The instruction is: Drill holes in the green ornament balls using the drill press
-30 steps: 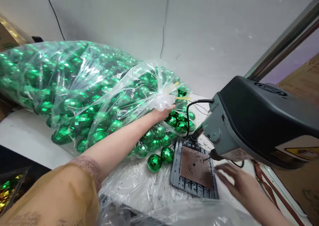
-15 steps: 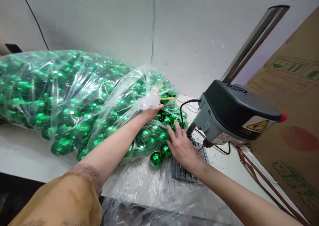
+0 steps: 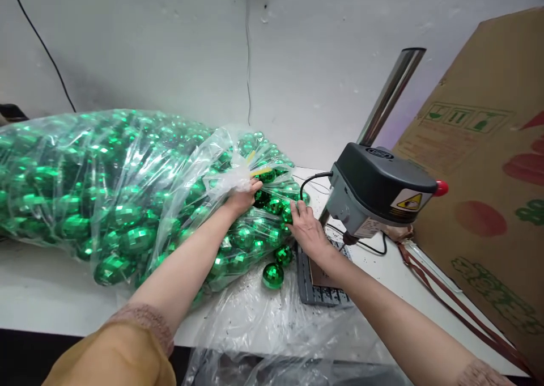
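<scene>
A large clear plastic bag [image 3: 140, 165] lies on its side, packed with shiny green faceted ball ornaments. At its torn opening, my left hand [image 3: 243, 198] is closed on the bunched plastic, with a yellow strip [image 3: 260, 172] just above the fingers. My right hand [image 3: 308, 232] has its fingers and thumb around a green ball ornament [image 3: 287, 211] at the bag's right end; part of the ball is hidden by the fingers. Two loose balls, one of them a green ball ornament [image 3: 272, 276] nearer to me, rest below the bag's mouth.
Right of the bag stands a small drill press [image 3: 374, 182], its slotted base [image 3: 312, 295] partly behind my right forearm. A big cardboard box [image 3: 480, 165] fills the right side. Loose clear plastic [image 3: 255, 329] hangs over the front of the white table [image 3: 46, 301]. A brown strap [image 3: 442, 301] lies beside the box.
My right hand has moved in against the bag's end, its spread fingers closing around a ball. My left hand keeps hold of the plastic. The camera view has shifted.
</scene>
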Motion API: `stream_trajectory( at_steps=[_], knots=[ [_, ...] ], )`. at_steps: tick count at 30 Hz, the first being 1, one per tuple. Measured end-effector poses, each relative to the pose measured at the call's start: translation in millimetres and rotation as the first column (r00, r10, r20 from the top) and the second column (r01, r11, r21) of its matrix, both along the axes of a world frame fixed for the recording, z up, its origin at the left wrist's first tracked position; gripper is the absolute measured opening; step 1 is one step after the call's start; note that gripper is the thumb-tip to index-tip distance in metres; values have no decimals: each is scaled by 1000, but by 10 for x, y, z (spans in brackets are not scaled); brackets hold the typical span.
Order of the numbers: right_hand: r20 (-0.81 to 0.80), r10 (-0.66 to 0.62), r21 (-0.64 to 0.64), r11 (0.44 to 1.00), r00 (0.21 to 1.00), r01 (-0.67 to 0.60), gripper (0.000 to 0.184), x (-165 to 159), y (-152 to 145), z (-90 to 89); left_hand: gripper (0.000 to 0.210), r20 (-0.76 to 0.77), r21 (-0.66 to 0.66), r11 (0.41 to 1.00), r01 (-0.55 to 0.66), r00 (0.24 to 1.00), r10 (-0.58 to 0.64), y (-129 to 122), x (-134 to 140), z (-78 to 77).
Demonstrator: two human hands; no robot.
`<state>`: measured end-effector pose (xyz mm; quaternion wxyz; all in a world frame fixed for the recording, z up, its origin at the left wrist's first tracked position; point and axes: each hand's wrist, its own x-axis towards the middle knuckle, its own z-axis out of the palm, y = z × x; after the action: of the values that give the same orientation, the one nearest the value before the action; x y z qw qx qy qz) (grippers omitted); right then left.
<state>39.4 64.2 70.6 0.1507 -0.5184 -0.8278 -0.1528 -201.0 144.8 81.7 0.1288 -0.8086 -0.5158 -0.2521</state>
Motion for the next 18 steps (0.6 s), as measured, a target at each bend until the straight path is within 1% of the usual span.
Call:
stream_trajectory(
  at_steps=[3, 6, 9, 12, 15, 18],
  knots=[
    [0, -32, -74, 997, 999, 32, 54, -66, -3, 77, 27, 63, 20, 998, -54, 997, 52, -1, -69, 44],
    [-3, -4, -153, 988, 1000, 4, 54, -121, 0, 149, 23, 146, 31, 992, -126, 982, 120, 4, -142, 80],
    [-26, 27, -210, 977, 999, -32, 51, -165, 28, 189, 18, 214, 35, 986, -162, 965, 151, 9, -177, 96],
    [-64, 50, -238, 969, 997, -64, 49, -182, 69, 192, 19, 255, 46, 982, -181, 953, 163, -10, -158, 90],
    [-103, 63, -242, 966, 993, -87, 49, -165, 108, 160, 19, 266, 50, 978, -205, 946, 184, -44, -113, 55],
    [-139, 121, -237, 959, 983, -152, 47, -127, 159, 105, 17, 253, 40, 974, -224, 945, 206, -54, -79, 10]
  ],
)
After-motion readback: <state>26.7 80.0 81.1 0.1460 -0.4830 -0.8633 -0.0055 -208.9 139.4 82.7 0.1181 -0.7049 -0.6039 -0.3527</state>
